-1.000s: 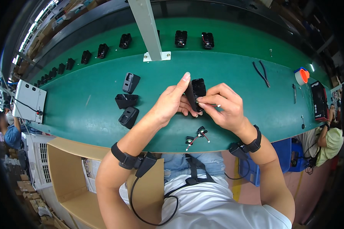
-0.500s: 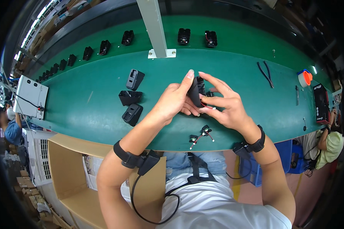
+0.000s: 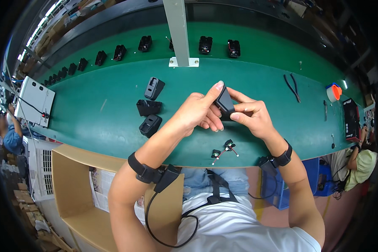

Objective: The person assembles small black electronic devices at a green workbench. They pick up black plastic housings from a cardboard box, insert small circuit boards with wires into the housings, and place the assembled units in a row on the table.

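Note:
A black plastic housing (image 3: 225, 102) is held above the green bench between my two hands. My left hand (image 3: 199, 111) is closed on its left side, the thumb along the upper edge. My right hand (image 3: 253, 116) grips the right side between thumb and fingers. The housing's smooth outer side shows; its inside is hidden. Below my hands lie two small circuit boards (image 3: 229, 145) (image 3: 216, 153) with red and black leads and white connectors. Left of my left hand, three similar black housings (image 3: 154, 88) (image 3: 148, 108) (image 3: 150, 125) sit in a column.
Several black housings (image 3: 205, 45) stand in a row along the far strip, behind a metal post (image 3: 178, 38). Pliers (image 3: 292, 88), an orange and white roll (image 3: 334, 92) and a black box (image 3: 351, 120) lie at right. A white box (image 3: 34, 101) stands at left; a cardboard box (image 3: 73, 189) is below.
The housing has turned in my hands: its open inner side and a red wire showed before, its smooth outside now. My right fingers have shifted around its edge. The view has shifted slightly.

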`<state>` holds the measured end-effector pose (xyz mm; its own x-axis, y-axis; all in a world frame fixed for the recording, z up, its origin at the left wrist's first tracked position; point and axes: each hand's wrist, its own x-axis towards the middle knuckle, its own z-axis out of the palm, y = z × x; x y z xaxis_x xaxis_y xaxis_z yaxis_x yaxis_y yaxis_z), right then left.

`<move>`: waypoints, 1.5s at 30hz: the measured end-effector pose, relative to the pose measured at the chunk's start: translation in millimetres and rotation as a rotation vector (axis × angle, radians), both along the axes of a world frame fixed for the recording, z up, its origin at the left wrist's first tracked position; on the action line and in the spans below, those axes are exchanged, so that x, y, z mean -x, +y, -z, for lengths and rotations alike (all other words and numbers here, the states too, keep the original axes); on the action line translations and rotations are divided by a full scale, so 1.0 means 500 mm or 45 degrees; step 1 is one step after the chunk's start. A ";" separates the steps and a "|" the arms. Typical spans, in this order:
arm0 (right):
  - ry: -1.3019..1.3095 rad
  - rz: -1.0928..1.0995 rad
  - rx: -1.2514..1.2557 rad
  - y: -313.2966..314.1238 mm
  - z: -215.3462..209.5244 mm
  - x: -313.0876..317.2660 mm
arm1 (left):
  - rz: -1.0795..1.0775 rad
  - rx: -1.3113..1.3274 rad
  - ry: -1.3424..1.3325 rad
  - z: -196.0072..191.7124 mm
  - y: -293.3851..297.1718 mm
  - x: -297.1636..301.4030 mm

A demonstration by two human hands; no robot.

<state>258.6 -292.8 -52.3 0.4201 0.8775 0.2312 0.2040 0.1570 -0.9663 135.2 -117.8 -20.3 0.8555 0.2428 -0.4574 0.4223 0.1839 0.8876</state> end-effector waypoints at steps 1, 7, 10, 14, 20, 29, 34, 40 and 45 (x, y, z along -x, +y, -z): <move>0.011 -0.010 -0.012 0.000 0.001 -0.002 | 0.001 -0.005 -0.007 0.000 -0.001 0.000; -0.164 0.004 -0.033 0.010 0.008 -0.019 | 0.033 -0.366 -0.065 0.008 0.026 -0.010; -0.637 0.163 -0.007 0.021 -0.023 -0.070 | -0.135 -1.170 -0.197 -0.015 0.073 0.001; -1.249 0.479 0.441 0.059 -0.056 -0.265 | -0.241 -1.885 0.041 -0.010 0.185 0.055; -1.360 0.545 0.894 0.061 0.009 -0.426 | 0.039 -1.732 0.581 0.031 0.232 0.054; -1.157 0.480 0.530 0.045 -0.059 -0.276 | -0.114 -1.808 0.207 0.049 0.233 0.046; -1.081 -0.128 0.678 0.018 -0.061 -0.066 | 0.049 -1.404 -0.353 0.014 0.126 0.015; -0.865 0.004 0.576 0.023 -0.017 -0.077 | 0.149 -1.377 -0.417 0.042 0.080 0.001; -0.489 0.123 0.534 0.043 -0.046 -0.058 | 0.101 -1.003 -0.396 0.049 0.082 -0.003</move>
